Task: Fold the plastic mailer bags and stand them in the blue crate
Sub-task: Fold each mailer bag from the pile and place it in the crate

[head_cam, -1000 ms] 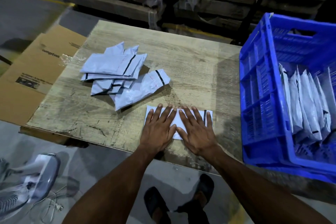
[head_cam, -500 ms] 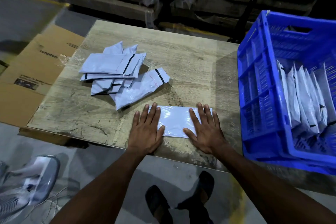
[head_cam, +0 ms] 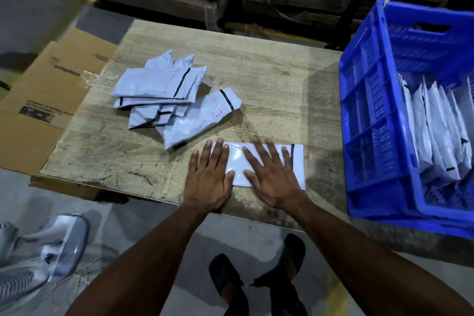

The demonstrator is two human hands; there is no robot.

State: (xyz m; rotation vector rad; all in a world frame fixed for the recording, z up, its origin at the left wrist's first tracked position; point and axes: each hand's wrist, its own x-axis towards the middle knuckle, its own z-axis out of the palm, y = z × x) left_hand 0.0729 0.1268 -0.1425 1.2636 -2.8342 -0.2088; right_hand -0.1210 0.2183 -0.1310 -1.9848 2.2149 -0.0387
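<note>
A white plastic mailer bag with a black strip at its right end lies flat near the front edge of the wooden table. My left hand presses its left end with straight fingers. My right hand lies flat on its middle, fingers spread. A loose pile of several white mailer bags sits further back on the left. The blue crate stands at the table's right, with several folded bags upright inside it.
A flattened cardboard box lies under the table's left side. A grey fan rests on the floor at lower left. My feet in dark sandals stand below the table's front edge. Wrapped stacks line the back.
My hands first lay together on the bag, then slid apart to its ends. Now the right hand has come back toward the middle and the black strip at the right end shows.
</note>
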